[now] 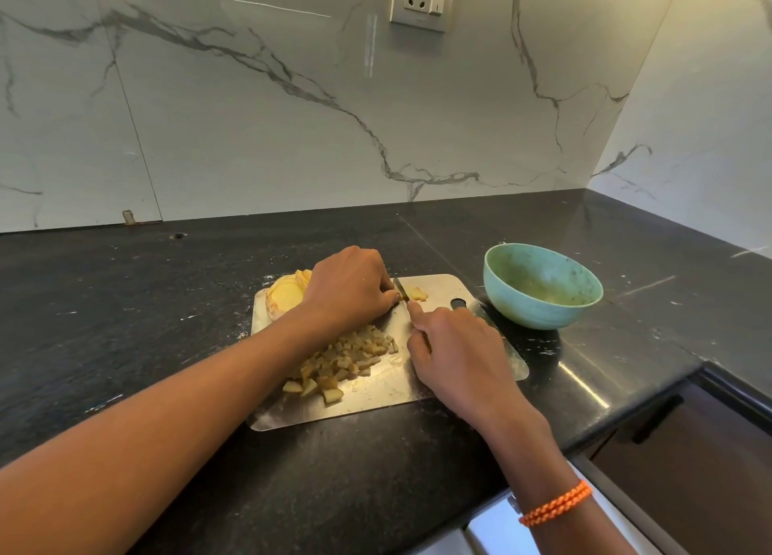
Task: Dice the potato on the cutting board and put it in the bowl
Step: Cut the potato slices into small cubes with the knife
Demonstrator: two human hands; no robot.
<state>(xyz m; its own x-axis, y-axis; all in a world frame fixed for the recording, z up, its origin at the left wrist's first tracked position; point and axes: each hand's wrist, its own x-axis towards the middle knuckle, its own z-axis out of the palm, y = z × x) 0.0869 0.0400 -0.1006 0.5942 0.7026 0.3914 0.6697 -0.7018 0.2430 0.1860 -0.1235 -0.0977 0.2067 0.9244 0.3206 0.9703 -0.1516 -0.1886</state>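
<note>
On the cutting board (443, 287), the left hand (351, 287) is pinning potato strips (417, 293) while the right hand (455, 358) is gripping the knife (402, 289), dice (346, 362) lying mid-board, the bowl (543, 287) sitting just beyond the board's right edge.

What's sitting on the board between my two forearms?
A pile of diced potato lies on the cutting board there, seen in the head view.
</note>
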